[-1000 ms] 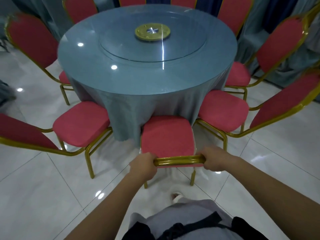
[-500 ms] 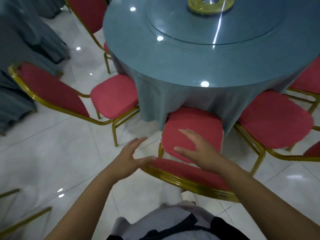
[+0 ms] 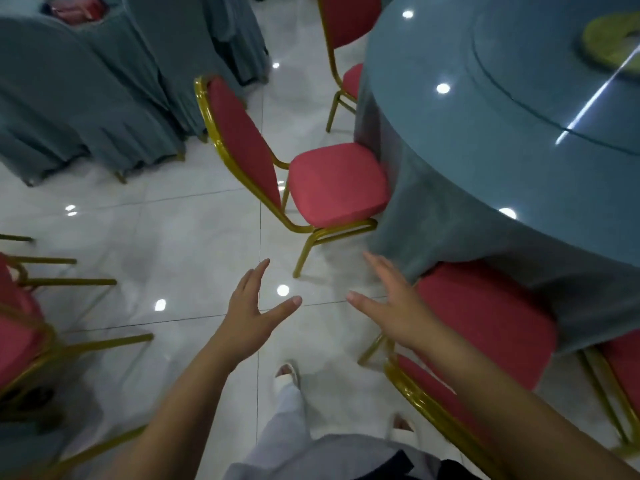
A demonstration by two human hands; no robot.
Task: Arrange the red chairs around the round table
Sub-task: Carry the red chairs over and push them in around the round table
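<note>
- Red seats ring a round table draped in grey-blue cloth, with a person standing at its near-left edge.
- The left hand and right hand hover over the white tiled floor. Their fingers are straight and spread, and they grip nothing.
- The near chair sits at the person's right. Its seat front is tucked under the cloth hem and its gold back rail faces the person. The right hand is just beside it.
- The middle chair stands further along the table edge, seat front touching the cloth and back turned outward. A far chair follows beyond it.
- At the left edge of the view, well apart from the table, are spare chairs in red and gold. They appear to be stacked, though blur leaves that uncertain.
- The near chair looks placed, so the step in hand is probably the reach for another chair.
- The next move likely calls for a two-handed hold on a back rail, either the middle chair's or a spare's. A push would then bring the seat to the cloth, evenly spaced from its neighbours.
- No brand, label or writing can be read, and the gold disc at the table's centre shows no legible mark.
</note>
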